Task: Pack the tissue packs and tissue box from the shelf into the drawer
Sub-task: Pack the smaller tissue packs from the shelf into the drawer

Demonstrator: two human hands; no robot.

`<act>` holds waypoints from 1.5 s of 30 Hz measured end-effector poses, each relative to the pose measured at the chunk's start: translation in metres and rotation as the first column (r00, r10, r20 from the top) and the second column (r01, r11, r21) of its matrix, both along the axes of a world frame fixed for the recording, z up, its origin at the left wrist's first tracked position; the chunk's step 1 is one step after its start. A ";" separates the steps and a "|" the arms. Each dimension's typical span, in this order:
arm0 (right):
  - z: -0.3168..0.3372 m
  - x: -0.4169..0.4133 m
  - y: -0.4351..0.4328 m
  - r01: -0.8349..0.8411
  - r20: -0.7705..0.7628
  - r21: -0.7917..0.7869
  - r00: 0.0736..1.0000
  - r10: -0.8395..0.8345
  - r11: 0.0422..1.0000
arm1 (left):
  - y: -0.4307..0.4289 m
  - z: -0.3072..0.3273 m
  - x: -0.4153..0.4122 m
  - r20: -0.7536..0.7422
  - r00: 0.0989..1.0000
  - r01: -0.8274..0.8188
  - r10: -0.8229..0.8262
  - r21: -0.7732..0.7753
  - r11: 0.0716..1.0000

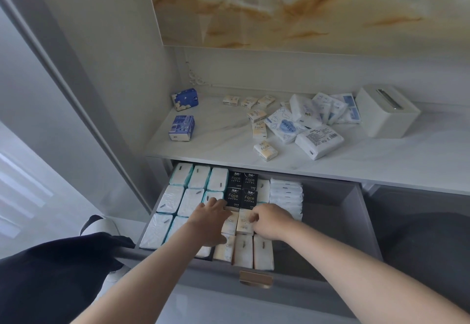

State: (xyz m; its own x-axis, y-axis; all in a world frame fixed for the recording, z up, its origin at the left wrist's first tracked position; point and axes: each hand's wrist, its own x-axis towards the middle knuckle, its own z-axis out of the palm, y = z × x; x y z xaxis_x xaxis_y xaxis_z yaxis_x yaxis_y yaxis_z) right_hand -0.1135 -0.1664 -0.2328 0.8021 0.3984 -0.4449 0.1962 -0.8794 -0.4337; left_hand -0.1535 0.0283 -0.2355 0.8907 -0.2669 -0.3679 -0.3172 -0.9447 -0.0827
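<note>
The drawer (366, 222) is matt grey and smooth-faced; its handle (255, 279) is brushed, brass-coloured metal. Inside the drawer, the tissue packs (175, 196) wear thin, lightly glossy plastic film, as does the cream tissue pack (243, 223). Above the drawer, the shelf (216, 143) is smooth, marble-look and low in shine. On it, the tissue box (386, 111) is matt pale plastic with a bright metal slot. Left of the drawer lies dark matt cloth (50, 280).

The left hand (211, 218) and right hand (270, 220) lie side by side in the drawer (366, 222), on the small packs (243, 223) at its middle. Rows of packs (189, 201) fill the drawer left of and behind the hands. Beyond the hands, above the drawer, the shelf (381, 163) carries loose packs (319, 140). The tissue box (386, 111) stands to their right.
</note>
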 end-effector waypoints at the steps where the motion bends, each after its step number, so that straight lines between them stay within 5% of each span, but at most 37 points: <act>1: 0.005 0.005 -0.001 0.014 0.032 0.009 0.999 -0.014 1.000 | -0.001 0.004 0.004 -0.012 0.999 -0.038 0.038 -0.059 0.998; 8: 0.047 0.077 -0.022 0.066 0.476 0.082 0.874 -0.097 0.994 | -0.014 0.043 0.063 0.074 0.974 -0.170 0.216 -0.395 0.903; 13: 0.052 0.128 -0.036 0.019 0.515 -0.061 0.857 0.015 0.998 | -0.029 0.053 0.119 0.090 0.970 -0.175 0.227 -0.388 0.905; 22: 0.028 0.197 -0.005 -0.141 0.465 0.013 0.877 0.119 0.990 | -0.034 0.047 0.215 0.194 0.951 -0.154 0.242 -0.380 0.912; 27: 0.029 0.248 0.002 -0.230 0.659 -0.061 0.722 0.213 0.971 | -0.022 0.038 0.263 0.207 0.945 -0.153 0.252 -0.400 0.904; 31: 0.046 0.301 -0.004 -0.158 0.727 0.095 0.686 0.040 0.983 | -0.009 0.035 0.298 0.340 0.895 -0.153 0.289 -0.375 0.914; 35: 0.059 0.348 -0.006 0.114 0.678 -0.276 0.727 0.109 0.954 | -0.018 0.037 0.334 0.427 0.866 -0.030 0.260 -0.475 0.880; 40: 0.053 0.371 0.003 0.237 0.495 -0.634 0.856 0.151 0.736 | -0.026 0.047 0.391 0.216 0.947 -0.189 0.239 -0.228 0.955; 45: 0.042 0.378 0.020 0.085 0.451 -0.527 0.871 0.194 0.846 | -0.008 0.045 0.407 -0.016 0.958 -0.283 0.285 -0.173 0.943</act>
State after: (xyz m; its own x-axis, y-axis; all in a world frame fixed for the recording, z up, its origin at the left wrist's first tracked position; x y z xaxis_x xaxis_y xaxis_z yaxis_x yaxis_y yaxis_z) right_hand 0.2645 -0.1466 -0.1905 0.9476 0.2710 -0.1689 0.3061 -0.9214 0.2393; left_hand 0.2533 0.0202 -0.1902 0.9418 -0.0608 -0.3307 -0.0337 -0.9956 0.0871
